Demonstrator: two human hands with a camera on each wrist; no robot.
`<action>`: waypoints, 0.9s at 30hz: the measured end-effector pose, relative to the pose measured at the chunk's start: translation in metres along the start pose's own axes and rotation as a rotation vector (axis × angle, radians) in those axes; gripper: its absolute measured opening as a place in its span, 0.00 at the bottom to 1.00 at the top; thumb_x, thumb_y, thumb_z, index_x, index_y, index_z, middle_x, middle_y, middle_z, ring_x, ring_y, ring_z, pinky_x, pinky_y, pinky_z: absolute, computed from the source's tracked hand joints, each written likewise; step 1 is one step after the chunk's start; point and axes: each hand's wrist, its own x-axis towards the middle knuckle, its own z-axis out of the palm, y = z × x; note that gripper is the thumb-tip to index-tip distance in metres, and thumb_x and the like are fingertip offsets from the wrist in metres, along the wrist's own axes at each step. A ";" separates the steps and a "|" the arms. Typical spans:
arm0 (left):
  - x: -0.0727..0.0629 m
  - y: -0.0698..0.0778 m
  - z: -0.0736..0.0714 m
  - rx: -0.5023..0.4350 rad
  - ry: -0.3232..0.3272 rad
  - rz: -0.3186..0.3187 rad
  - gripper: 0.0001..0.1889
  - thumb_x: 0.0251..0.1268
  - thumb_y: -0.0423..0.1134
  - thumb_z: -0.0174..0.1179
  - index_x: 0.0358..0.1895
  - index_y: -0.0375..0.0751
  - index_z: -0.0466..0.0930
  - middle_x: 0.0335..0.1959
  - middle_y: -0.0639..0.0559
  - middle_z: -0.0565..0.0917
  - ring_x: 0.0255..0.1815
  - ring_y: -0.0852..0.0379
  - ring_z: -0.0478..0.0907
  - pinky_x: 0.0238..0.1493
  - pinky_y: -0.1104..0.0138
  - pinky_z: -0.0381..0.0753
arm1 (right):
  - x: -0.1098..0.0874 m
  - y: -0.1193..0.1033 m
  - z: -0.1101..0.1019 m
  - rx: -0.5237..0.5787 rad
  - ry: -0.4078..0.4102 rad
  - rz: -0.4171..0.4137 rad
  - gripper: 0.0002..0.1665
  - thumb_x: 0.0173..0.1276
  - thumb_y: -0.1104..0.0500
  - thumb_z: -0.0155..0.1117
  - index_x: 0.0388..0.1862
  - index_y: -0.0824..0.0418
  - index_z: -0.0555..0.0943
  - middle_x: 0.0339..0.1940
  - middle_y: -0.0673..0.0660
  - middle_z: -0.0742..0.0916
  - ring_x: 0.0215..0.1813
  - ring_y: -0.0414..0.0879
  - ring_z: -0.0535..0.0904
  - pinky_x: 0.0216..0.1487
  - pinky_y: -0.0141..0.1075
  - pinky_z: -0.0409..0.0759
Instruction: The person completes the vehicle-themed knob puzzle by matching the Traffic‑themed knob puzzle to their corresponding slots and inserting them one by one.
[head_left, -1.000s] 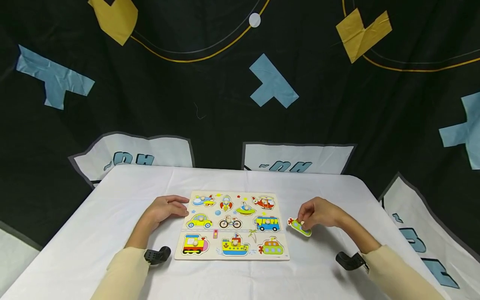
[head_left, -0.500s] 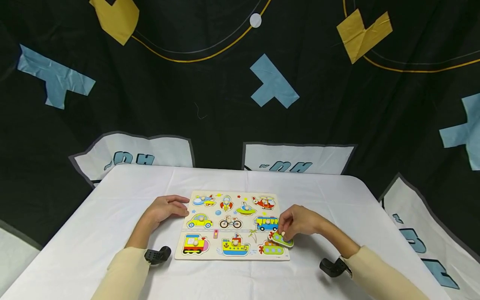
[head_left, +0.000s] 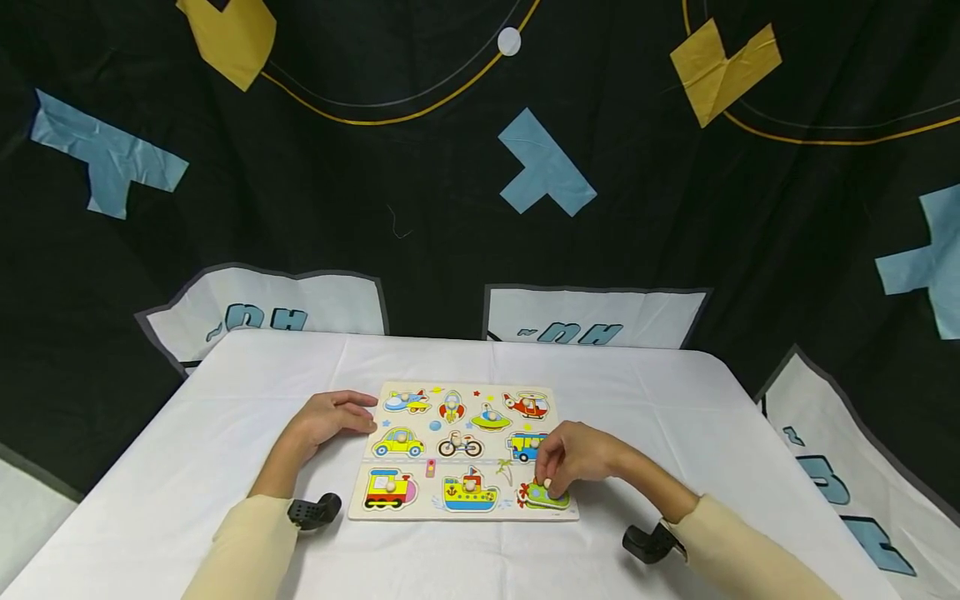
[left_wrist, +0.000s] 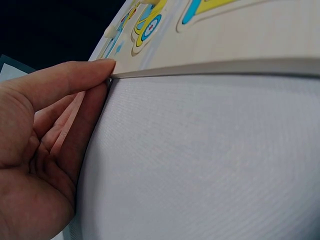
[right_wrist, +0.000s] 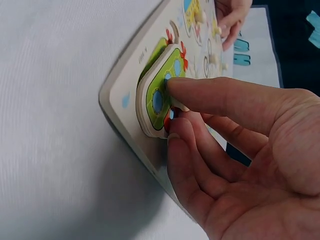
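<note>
My right hand pinches the small knob of a green submarine puzzle piece, thumb on one side and fingertips on the other. The piece overlaps the printed submarine recess in the front right corner of the wooden puzzle board. Part of the recess's green print shows past the piece's edge, so it sits slightly off and raised in the right wrist view. My left hand touches the board's left edge with its fingertips, thumb straight at the rim in the left wrist view.
Other knobbed pieces sit in the board, among them a train, a boat, a car and a helicopter. A white cloth covers the table; a black curtain hangs behind it.
My right hand has carried the submarine piece leftward from beside the board onto its front right corner, turning it closer to level. The left hand has stayed at the board's edge.
</note>
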 end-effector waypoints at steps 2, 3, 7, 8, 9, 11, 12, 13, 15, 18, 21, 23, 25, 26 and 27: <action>0.000 0.000 0.000 -0.001 0.001 0.000 0.29 0.52 0.39 0.74 0.61 0.40 0.82 0.38 0.50 0.91 0.53 0.48 0.82 0.65 0.42 0.68 | 0.001 -0.001 0.002 -0.004 -0.010 -0.002 0.11 0.48 0.69 0.79 0.29 0.58 0.88 0.24 0.48 0.85 0.28 0.39 0.75 0.30 0.29 0.72; 0.000 0.000 0.000 -0.002 0.001 0.000 0.29 0.52 0.39 0.74 0.61 0.40 0.82 0.38 0.50 0.91 0.53 0.48 0.82 0.65 0.42 0.68 | 0.001 -0.002 0.002 -0.004 -0.013 -0.004 0.11 0.48 0.69 0.79 0.29 0.58 0.88 0.24 0.48 0.85 0.28 0.39 0.75 0.30 0.29 0.72; 0.000 0.000 0.001 -0.010 0.000 -0.002 0.29 0.52 0.38 0.74 0.61 0.40 0.81 0.37 0.50 0.91 0.50 0.50 0.83 0.65 0.42 0.68 | 0.002 -0.003 0.004 -0.003 -0.023 -0.003 0.11 0.48 0.70 0.79 0.28 0.57 0.88 0.23 0.49 0.85 0.28 0.40 0.76 0.30 0.30 0.72; 0.000 0.000 0.001 -0.011 0.000 -0.002 0.29 0.52 0.38 0.74 0.61 0.40 0.81 0.37 0.50 0.91 0.50 0.50 0.83 0.66 0.42 0.68 | 0.002 -0.004 0.004 -0.002 -0.024 -0.003 0.11 0.48 0.70 0.79 0.28 0.58 0.88 0.23 0.49 0.85 0.28 0.40 0.76 0.30 0.30 0.72; 0.000 0.000 0.001 -0.012 0.000 -0.002 0.29 0.52 0.38 0.74 0.61 0.40 0.81 0.37 0.50 0.91 0.49 0.51 0.83 0.66 0.42 0.68 | 0.002 -0.004 0.005 -0.001 -0.026 -0.001 0.11 0.48 0.70 0.79 0.28 0.58 0.88 0.23 0.49 0.86 0.28 0.40 0.76 0.30 0.30 0.72; 0.000 0.000 0.001 -0.013 -0.002 -0.002 0.29 0.52 0.38 0.74 0.61 0.40 0.81 0.37 0.50 0.91 0.49 0.51 0.83 0.66 0.42 0.68 | 0.002 -0.004 0.006 -0.001 -0.027 0.002 0.11 0.48 0.70 0.79 0.28 0.58 0.88 0.23 0.49 0.86 0.28 0.40 0.76 0.30 0.30 0.72; 0.000 0.001 0.001 -0.013 -0.004 0.000 0.29 0.52 0.38 0.74 0.61 0.40 0.81 0.37 0.50 0.91 0.48 0.51 0.83 0.66 0.42 0.68 | 0.002 -0.004 0.006 0.000 -0.025 0.004 0.11 0.48 0.70 0.79 0.28 0.58 0.88 0.23 0.49 0.86 0.28 0.39 0.76 0.30 0.30 0.72; 0.000 0.001 0.001 -0.012 -0.006 0.002 0.29 0.52 0.38 0.74 0.61 0.40 0.81 0.37 0.50 0.91 0.48 0.51 0.83 0.66 0.43 0.68 | 0.001 -0.003 0.007 0.000 -0.024 0.005 0.11 0.48 0.70 0.79 0.28 0.58 0.88 0.23 0.49 0.85 0.28 0.39 0.76 0.30 0.30 0.72; 0.000 0.002 0.002 -0.010 -0.011 0.003 0.29 0.52 0.38 0.74 0.61 0.40 0.81 0.37 0.50 0.91 0.49 0.51 0.83 0.66 0.42 0.68 | 0.001 -0.003 0.007 0.003 -0.020 0.007 0.11 0.48 0.70 0.79 0.28 0.58 0.88 0.23 0.49 0.85 0.27 0.39 0.76 0.30 0.30 0.72; 0.001 0.003 0.002 -0.007 -0.017 0.002 0.29 0.52 0.38 0.74 0.60 0.40 0.82 0.37 0.51 0.91 0.49 0.51 0.83 0.66 0.43 0.68 | 0.000 -0.002 0.008 0.013 -0.018 0.005 0.11 0.48 0.71 0.78 0.29 0.59 0.88 0.23 0.49 0.85 0.28 0.40 0.75 0.30 0.29 0.72; 0.003 0.004 0.002 -0.006 -0.023 0.006 0.29 0.51 0.38 0.75 0.60 0.40 0.82 0.37 0.51 0.91 0.49 0.51 0.83 0.66 0.43 0.68 | -0.001 -0.001 0.008 0.021 -0.018 0.007 0.11 0.48 0.71 0.78 0.29 0.59 0.88 0.23 0.49 0.85 0.28 0.40 0.75 0.30 0.29 0.72; 0.004 0.004 0.002 -0.008 -0.028 0.010 0.29 0.51 0.38 0.75 0.60 0.40 0.82 0.36 0.51 0.91 0.48 0.52 0.84 0.65 0.42 0.68 | -0.001 -0.001 0.008 0.025 -0.016 0.012 0.11 0.47 0.71 0.78 0.29 0.59 0.88 0.23 0.49 0.85 0.28 0.40 0.75 0.30 0.29 0.72; 0.005 0.003 0.003 -0.011 -0.033 0.012 0.29 0.51 0.38 0.75 0.60 0.40 0.82 0.36 0.50 0.91 0.47 0.52 0.84 0.65 0.43 0.68 | -0.002 0.000 0.008 0.026 -0.016 0.018 0.11 0.47 0.71 0.79 0.29 0.59 0.88 0.24 0.49 0.85 0.28 0.40 0.75 0.30 0.29 0.72; 0.005 0.003 0.003 -0.007 -0.033 0.012 0.29 0.52 0.38 0.75 0.60 0.40 0.82 0.36 0.50 0.91 0.47 0.53 0.84 0.65 0.43 0.69 | -0.002 0.000 0.008 0.026 -0.017 0.018 0.11 0.47 0.71 0.79 0.29 0.59 0.88 0.24 0.49 0.85 0.28 0.40 0.75 0.30 0.29 0.72; 0.006 0.002 0.003 -0.002 -0.034 0.014 0.28 0.52 0.38 0.74 0.60 0.40 0.82 0.36 0.50 0.91 0.47 0.53 0.84 0.64 0.43 0.69 | -0.002 0.000 0.008 0.029 -0.019 0.018 0.12 0.47 0.71 0.79 0.29 0.59 0.88 0.24 0.49 0.85 0.28 0.40 0.75 0.30 0.29 0.72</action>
